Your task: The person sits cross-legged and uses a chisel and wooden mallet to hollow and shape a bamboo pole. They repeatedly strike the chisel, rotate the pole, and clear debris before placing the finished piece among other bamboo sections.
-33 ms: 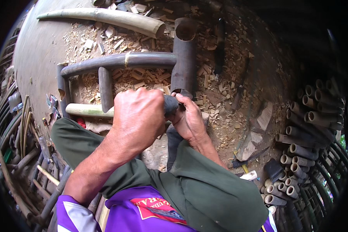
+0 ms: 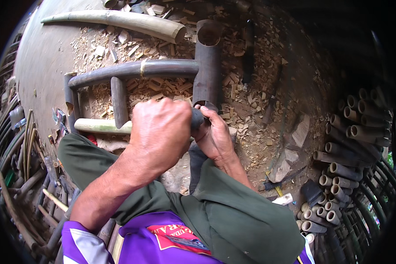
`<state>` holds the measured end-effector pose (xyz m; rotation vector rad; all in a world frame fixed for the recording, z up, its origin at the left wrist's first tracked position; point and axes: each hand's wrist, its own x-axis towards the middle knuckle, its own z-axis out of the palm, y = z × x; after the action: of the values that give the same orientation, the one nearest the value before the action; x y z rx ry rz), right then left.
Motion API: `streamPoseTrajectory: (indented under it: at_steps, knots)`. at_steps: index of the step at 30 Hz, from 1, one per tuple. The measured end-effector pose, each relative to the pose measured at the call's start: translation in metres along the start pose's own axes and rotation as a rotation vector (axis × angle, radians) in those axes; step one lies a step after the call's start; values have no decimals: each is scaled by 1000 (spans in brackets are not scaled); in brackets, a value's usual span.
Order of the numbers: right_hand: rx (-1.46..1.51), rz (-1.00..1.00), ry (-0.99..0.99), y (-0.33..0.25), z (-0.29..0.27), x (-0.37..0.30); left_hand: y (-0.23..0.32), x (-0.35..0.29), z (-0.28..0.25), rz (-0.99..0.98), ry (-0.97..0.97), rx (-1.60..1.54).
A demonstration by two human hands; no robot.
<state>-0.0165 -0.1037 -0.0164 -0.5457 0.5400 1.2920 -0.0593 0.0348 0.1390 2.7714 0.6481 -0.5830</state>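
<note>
A dark bamboo frame lies before me: a curved rail (image 2: 167, 68), a short post (image 2: 119, 102), and a thick upright tube (image 2: 207, 81) with round openings in its side. A pale green bamboo rail (image 2: 102, 126) runs along the near side and disappears behind my left hand (image 2: 162, 127). This hand is closed in a fist round a dark grey, rounded piece (image 2: 197, 119), whose kind I cannot make out. My right hand (image 2: 215, 138) cups the piece's other end, its thumb near the tube's lower opening. The right fingers are partly hidden.
A pale, curved bamboo length (image 2: 119, 18) lies at the far side. Wood chips (image 2: 255, 94) cover the ground. Cut bamboo tubes (image 2: 339, 176) are stacked at right; long poles (image 2: 15, 211) lie at left. A wooden block (image 2: 286, 165) sits right of my knee.
My left fist has shifted slightly to the right, toward my right hand. The bamboo frame sits a touch further left in view. Both hands keep their hold.
</note>
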Motion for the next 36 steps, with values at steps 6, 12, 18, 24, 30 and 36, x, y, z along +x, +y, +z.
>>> streamPoseTrajectory:
  at_steps: [6, 12, 18, 24, 30, 36]
  knots:
    - [184, -37, -138, -1, -22, -12, 52, 21, 10, 268, -18, 234]
    - [-58, -313, -248, -13, 3, -25, 89, 14, 25, 450, -69, 678]
    - [183, 113, -15, 11, -3, -30, 34, -15, 61, 311, 87, 310]
    - [-789, -3, 135, -4, -46, -81, 17, -72, 66, 706, -165, -485]
    - [-2296, -326, 62, -97, -34, -71, 61, 38, 122, 740, 178, -577]
    - [-2809, -449, -133, -125, 49, -12, 37, 83, 129, 495, 224, -994]
